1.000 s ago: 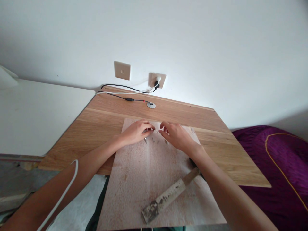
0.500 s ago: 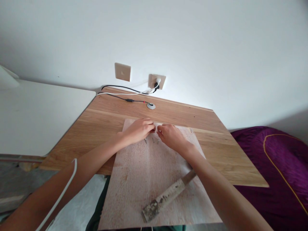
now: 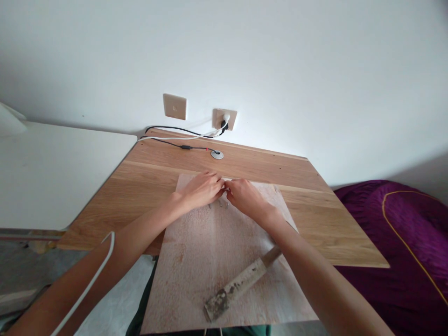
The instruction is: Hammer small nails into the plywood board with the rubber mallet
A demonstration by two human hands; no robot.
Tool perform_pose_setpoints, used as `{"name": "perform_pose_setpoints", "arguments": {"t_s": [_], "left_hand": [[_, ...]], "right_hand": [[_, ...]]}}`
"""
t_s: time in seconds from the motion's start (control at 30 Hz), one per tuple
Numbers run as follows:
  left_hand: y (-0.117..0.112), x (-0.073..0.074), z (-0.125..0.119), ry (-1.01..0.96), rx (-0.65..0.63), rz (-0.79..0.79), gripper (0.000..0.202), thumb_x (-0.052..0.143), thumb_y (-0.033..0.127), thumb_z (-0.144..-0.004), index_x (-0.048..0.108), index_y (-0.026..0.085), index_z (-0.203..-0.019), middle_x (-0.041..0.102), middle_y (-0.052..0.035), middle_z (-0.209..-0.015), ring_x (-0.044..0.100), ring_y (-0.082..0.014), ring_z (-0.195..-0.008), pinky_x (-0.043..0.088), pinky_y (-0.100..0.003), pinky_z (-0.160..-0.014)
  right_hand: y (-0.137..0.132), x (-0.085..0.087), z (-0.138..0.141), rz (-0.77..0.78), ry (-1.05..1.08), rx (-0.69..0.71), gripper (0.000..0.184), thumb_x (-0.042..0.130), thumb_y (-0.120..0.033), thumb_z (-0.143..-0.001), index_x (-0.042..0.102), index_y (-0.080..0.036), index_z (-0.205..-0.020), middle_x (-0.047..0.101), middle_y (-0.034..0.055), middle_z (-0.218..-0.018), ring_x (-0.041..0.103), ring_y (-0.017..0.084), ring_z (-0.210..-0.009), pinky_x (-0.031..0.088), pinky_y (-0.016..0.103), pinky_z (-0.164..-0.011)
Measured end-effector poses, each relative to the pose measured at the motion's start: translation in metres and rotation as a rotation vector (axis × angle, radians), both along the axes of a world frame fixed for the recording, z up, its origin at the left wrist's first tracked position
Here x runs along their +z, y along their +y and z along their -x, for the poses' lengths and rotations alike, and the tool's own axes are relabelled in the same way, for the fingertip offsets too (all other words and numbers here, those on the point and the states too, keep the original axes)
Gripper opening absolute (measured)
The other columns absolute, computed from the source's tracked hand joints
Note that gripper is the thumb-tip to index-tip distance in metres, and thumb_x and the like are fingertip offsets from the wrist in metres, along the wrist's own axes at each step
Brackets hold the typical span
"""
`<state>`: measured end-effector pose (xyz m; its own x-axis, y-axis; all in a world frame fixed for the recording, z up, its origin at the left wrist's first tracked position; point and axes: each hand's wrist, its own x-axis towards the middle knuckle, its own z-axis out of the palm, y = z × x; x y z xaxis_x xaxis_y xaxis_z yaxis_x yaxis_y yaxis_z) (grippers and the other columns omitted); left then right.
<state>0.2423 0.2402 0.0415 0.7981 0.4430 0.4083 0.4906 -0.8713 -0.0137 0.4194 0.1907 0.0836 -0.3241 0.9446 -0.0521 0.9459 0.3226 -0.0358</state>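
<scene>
My left hand (image 3: 203, 190) and my right hand (image 3: 244, 195) meet near the far edge of a pale wooden board (image 3: 206, 247). Both have their fingers closed in a pinch, with the fingertips touching or almost touching. A tiny light glint shows between them, too small to name. Just below the fingers lie several thin metal pieces (image 3: 220, 203), like nails or screws. Across the near part of the board rests a tool with a worn, whitish, dark-stained handle (image 3: 241, 283). Its far end is hidden under my right forearm.
The board lies on a wooden desk (image 3: 336, 219) and sticks out over its near edge. Black and white cables (image 3: 175, 137) run to a wall socket (image 3: 224, 119). On the left stands a white tabletop (image 3: 63, 172); purple cloth (image 3: 399, 224) lies at right.
My right hand has moved slightly left, so the fingertips of both hands have come together. The tool stays in place on the board. The whole view has shifted a little.
</scene>
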Motion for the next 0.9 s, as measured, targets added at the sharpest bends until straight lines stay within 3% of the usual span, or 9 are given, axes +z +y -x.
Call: {"name": "perform_pose_setpoints", "arguments": {"t_s": [0.17,0.33,0.47,0.63,0.77,0.9], "left_hand": [[0.0,-0.005,-0.005,-0.005,0.047,-0.042,0.023,0.057,0.023,-0.105,0.071,0.012,-0.091,0.074,-0.0117,-0.087,0.069,-0.0266,-0.088,0.049,-0.04,-0.083],[-0.003,0.004,-0.003,-0.111,0.074,0.004,0.029,0.058,0.026,-0.107,0.069,0.014,-0.083,0.071,-0.0082,-0.083,0.067,-0.0238,-0.085,0.048,-0.037,-0.081],[-0.025,0.013,0.01,-0.17,-0.027,0.028,0.025,0.062,0.031,-0.105,0.067,0.016,-0.085,0.068,-0.0068,-0.09,0.063,-0.0235,-0.09,0.048,-0.036,-0.082],[-0.059,0.006,0.026,-0.07,-0.182,0.031,0.021,0.068,0.034,-0.102,0.064,0.017,-0.09,0.066,-0.0063,-0.094,0.061,-0.0241,-0.093,0.046,-0.037,-0.085],[-0.063,-0.001,0.03,-0.066,-0.195,0.109,0.033,0.072,0.048,-0.098,0.062,0.018,-0.088,0.066,-0.0053,-0.093,0.061,-0.0239,-0.092,0.046,-0.038,-0.086],[-0.057,0.0,0.031,-0.145,-0.155,0.155,0.038,0.066,0.052,-0.101,0.062,0.018,-0.086,0.065,-0.0046,-0.09,0.06,-0.0223,-0.087,0.047,-0.037,-0.084]], "right_hand": [[0.003,0.002,-0.002,0.003,0.04,0.001,0.023,0.054,-0.005,-0.095,0.076,-0.014,-0.095,0.079,0.0121,-0.099,0.073,0.02,-0.087,0.046,0.027,-0.073],[0.0,0.016,-0.012,0.005,0.225,-0.002,0.021,0.058,-0.005,-0.093,0.077,-0.014,-0.096,0.079,0.0096,-0.096,0.072,0.018,-0.086,0.048,0.025,-0.078],[-0.005,0.026,-0.026,0.175,0.308,0.02,0.022,0.061,-0.007,-0.09,0.08,-0.017,-0.094,0.08,0.0047,-0.085,0.072,0.017,-0.077,0.048,0.023,-0.073],[-0.008,0.024,-0.037,0.306,0.267,0.083,0.027,0.059,-0.009,-0.091,0.08,-0.017,-0.106,0.081,0.0043,-0.082,0.074,0.018,-0.078,0.049,0.025,-0.073],[-0.003,0.023,-0.04,0.226,0.26,0.016,0.026,0.059,-0.015,-0.097,0.077,-0.016,-0.116,0.082,0.0067,-0.091,0.074,0.019,-0.082,0.049,0.025,-0.075],[0.003,0.027,-0.051,0.035,0.137,-0.143,0.022,0.056,-0.019,-0.101,0.076,-0.015,-0.111,0.081,0.0097,-0.101,0.074,0.021,-0.09,0.047,0.026,-0.076]]}}
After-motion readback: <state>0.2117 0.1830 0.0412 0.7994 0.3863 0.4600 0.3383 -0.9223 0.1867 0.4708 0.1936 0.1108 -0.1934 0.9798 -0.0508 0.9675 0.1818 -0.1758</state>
